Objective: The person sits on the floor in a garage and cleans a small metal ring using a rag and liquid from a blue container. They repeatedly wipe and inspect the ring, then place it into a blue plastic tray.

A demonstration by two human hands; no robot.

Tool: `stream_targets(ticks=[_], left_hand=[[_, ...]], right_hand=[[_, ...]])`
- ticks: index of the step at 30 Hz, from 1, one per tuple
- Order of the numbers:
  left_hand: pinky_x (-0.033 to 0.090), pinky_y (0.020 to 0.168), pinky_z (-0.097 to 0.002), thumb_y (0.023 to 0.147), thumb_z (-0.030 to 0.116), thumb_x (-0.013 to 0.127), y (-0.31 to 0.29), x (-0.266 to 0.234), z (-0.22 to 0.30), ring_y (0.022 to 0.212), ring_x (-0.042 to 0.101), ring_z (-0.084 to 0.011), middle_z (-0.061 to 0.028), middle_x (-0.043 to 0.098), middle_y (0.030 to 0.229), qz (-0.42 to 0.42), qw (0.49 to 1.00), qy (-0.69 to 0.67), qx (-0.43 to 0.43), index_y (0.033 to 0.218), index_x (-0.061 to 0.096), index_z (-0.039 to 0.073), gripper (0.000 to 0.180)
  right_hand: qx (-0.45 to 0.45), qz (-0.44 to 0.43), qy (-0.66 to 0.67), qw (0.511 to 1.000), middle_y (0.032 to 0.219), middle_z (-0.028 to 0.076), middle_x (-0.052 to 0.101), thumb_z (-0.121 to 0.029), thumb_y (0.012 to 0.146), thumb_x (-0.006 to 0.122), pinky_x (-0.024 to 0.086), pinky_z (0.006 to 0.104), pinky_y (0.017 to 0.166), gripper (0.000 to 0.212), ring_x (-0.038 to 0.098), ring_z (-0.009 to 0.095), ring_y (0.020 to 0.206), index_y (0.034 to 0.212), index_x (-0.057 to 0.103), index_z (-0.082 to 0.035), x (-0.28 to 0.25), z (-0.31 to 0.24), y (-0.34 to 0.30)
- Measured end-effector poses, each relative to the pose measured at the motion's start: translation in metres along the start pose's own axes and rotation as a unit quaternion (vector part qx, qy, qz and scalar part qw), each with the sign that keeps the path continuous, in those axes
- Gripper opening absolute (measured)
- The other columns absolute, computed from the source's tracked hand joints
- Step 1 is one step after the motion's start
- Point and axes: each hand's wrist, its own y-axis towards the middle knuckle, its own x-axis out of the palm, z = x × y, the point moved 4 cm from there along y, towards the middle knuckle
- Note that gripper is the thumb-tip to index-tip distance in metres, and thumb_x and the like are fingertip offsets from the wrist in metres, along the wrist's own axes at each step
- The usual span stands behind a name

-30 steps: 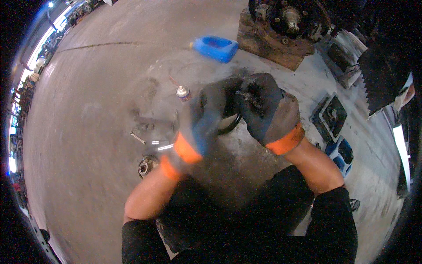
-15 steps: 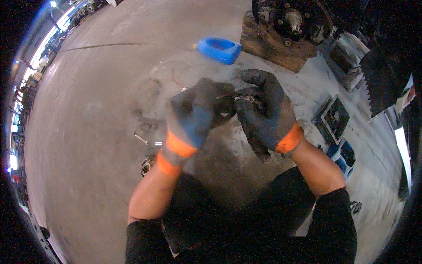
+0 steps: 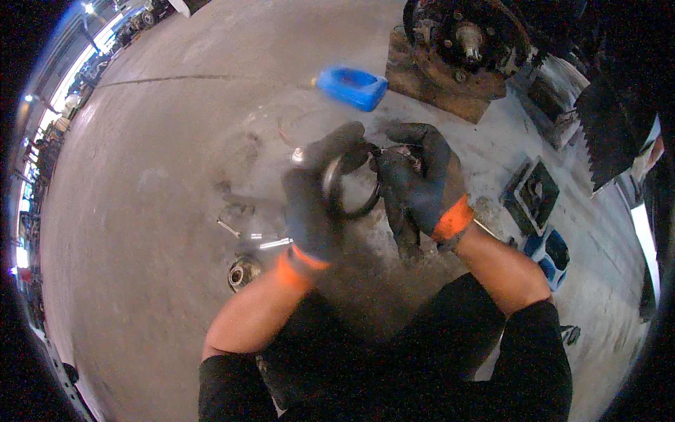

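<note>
My left hand (image 3: 309, 200), in a dark glove with an orange cuff and blurred by motion, grips a dark metal ring (image 3: 330, 184) by its left side. The ring is tilted up, so its round opening faces me. My right hand (image 3: 425, 184), gloved alike, is closed at the ring's right edge. A dark, dirty rag (image 3: 406, 239) hangs from it, and part of the bunched cloth shows between the fingers. Both hands are raised over the concrete floor, above and ahead of my knees.
A blue jug (image 3: 351, 86) lies ahead. Behind it, a brake assembly with a spindle (image 3: 470, 43) stands by a wooden board (image 3: 436, 90). A black tray (image 3: 529, 211) and a cut blue container (image 3: 538, 247) lie right. Left are a small wrench (image 3: 228, 227), a shiny bar (image 3: 275, 243) and a round hub part (image 3: 242, 273).
My left hand has turned and dropped slightly, bringing the ring's opening into view. The right hand has shifted a little left, still with the rag.
</note>
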Motion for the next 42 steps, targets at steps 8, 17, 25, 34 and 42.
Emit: stream_targets(ticks=[8,17,25,34,42], left_hand=[[0.045,0.105,-0.0379,0.104,0.034,0.043,-0.008,0.025,-0.010,0.121,0.059,-0.0246,-0.0132,0.063,0.132,0.115,0.978,-0.148,-0.094,0.133,0.057,0.003,0.044],[0.043,0.105,-0.0404,0.102,0.038,0.043,-0.006,0.031,0.019,0.120,0.058,-0.0266,-0.0155,0.062,0.130,-0.043,0.998,-0.035,0.034,0.133,0.055,-0.001,0.051],[0.043,0.106,-0.0404,0.102,0.029,0.042,-0.015,0.032,0.010,0.125,0.054,-0.0286,-0.0195,0.057,0.135,-0.024,0.990,-0.074,0.115,0.138,0.049,0.001,0.046],[0.049,0.096,-0.0421,0.103,0.021,0.041,-0.010,0.025,0.008,0.114,0.061,-0.0310,-0.0197,0.062,0.129,0.138,0.981,-0.134,-0.025,0.132,0.057,0.005,0.037],[0.053,0.088,-0.0376,0.100,0.029,0.054,-0.011,0.027,0.010,0.117,0.062,-0.0271,-0.0143,0.060,0.137,0.054,0.994,-0.063,-0.072,0.144,0.046,0.013,0.048]], right_hand=[[-0.010,-0.003,0.083,0.997,0.111,0.013,0.068,-0.013,0.093,0.065,0.053,0.0344,0.087,0.028,0.065,0.019,0.099,0.117,0.057,0.000,-0.008,-0.031,-0.011],[0.067,-0.056,0.158,0.984,0.105,0.009,0.069,-0.013,0.088,0.071,0.054,0.0327,0.083,0.030,0.065,0.016,0.095,0.113,0.061,0.000,-0.005,0.022,-0.013],[0.157,-0.059,0.289,0.943,0.084,0.007,0.070,-0.016,0.093,0.069,0.051,0.0293,0.053,0.024,0.062,0.013,0.059,0.112,0.067,-0.002,-0.005,-0.051,-0.028],[0.142,-0.098,0.174,0.969,0.080,0.008,0.069,-0.016,0.096,0.064,0.044,0.0292,0.044,0.021,0.058,0.013,0.050,0.112,0.068,-0.003,-0.002,-0.063,-0.027],[-0.117,0.013,-0.127,0.985,0.087,0.017,0.070,-0.013,0.091,0.067,0.053,0.0367,0.062,0.019,0.067,0.027,0.068,0.105,0.071,-0.003,-0.018,-0.067,-0.013]])
